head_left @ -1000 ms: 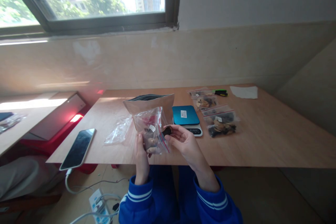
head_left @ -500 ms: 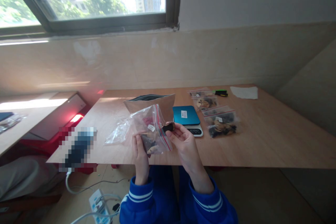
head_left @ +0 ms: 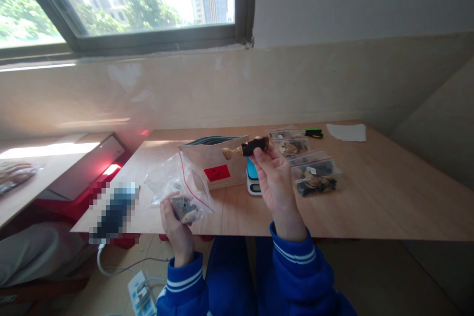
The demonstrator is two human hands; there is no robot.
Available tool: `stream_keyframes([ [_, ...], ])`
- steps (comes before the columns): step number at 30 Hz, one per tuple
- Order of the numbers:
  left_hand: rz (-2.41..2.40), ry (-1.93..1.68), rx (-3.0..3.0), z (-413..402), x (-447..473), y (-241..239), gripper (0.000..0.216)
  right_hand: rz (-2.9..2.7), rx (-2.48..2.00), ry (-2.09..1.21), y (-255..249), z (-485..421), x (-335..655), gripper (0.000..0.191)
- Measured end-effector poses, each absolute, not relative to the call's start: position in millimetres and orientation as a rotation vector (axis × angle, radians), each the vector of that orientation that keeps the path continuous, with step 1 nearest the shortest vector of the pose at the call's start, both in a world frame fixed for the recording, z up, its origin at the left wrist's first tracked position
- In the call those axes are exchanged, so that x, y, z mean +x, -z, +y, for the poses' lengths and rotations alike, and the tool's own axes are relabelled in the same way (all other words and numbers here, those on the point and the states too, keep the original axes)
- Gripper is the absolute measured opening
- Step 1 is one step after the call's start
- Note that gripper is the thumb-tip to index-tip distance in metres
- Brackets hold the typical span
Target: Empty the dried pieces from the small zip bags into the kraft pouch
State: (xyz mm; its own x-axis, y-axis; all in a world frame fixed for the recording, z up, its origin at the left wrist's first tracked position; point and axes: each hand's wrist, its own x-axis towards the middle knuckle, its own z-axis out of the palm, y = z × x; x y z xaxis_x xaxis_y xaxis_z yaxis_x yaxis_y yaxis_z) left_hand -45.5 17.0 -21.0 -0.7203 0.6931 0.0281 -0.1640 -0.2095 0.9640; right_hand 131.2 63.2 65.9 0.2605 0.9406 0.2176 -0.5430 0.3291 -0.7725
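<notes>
Pinched in the fingertips of my right hand (head_left: 276, 173) is what looks like a dried mushroom (head_left: 254, 147), dark at one end with a tan, wrinkled stem pointing left. It is held up above a kitchen scale (head_left: 254, 188), whose blue platform my hand partly covers. My left hand (head_left: 177, 227) grips the bottom of a clear zip bag (head_left: 188, 182) with a red seal line. Several dark and tan dried pieces lie in the bottom of that bag. Behind it stands a brown paper pouch (head_left: 229, 158) with a red label, its top open.
Filled zip bags (head_left: 316, 180) lie right of the scale, with a black and green cutter (head_left: 314, 133) and a white paper (head_left: 346, 132) farther back. A blurred-out device (head_left: 114, 212) sits at the table's left edge, its cable running toward a power strip (head_left: 141, 294).
My right hand has drawn the dried mushroom out of the zip bag and raised it up and to the right. My left hand has shifted left with the bag, uncovering the pouch's red label.
</notes>
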Motion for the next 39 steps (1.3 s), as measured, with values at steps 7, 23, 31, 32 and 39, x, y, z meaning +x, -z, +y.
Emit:
stream_keyframes([
  [7,1.493,-2.007,0.640,16.9,-50.7,19.5,0.035,-1.060,-0.623,-0.915,-95.0,113.7,105.3,0.035],
  [23,1.507,-1.989,0.623,16.0,-57.0,20.6,0.029,-1.669,-0.884,-0.410,-90.5,113.0,108.0,0.020],
  [31,1.507,-1.992,0.642,16.3,-54.2,17.9,0.028,-1.891,-0.955,-0.224,-86.6,107.3,108.8,0.021],
  [32,1.506,-1.990,0.638,16.4,-54.1,18.0,0.028,-1.908,-0.951,-0.209,-86.5,106.2,108.8,0.022],
  [39,1.481,-1.981,0.687,17.8,-54.0,23.2,0.030,-1.761,-0.753,-0.432,-85.4,77.7,112.4,0.024],
])
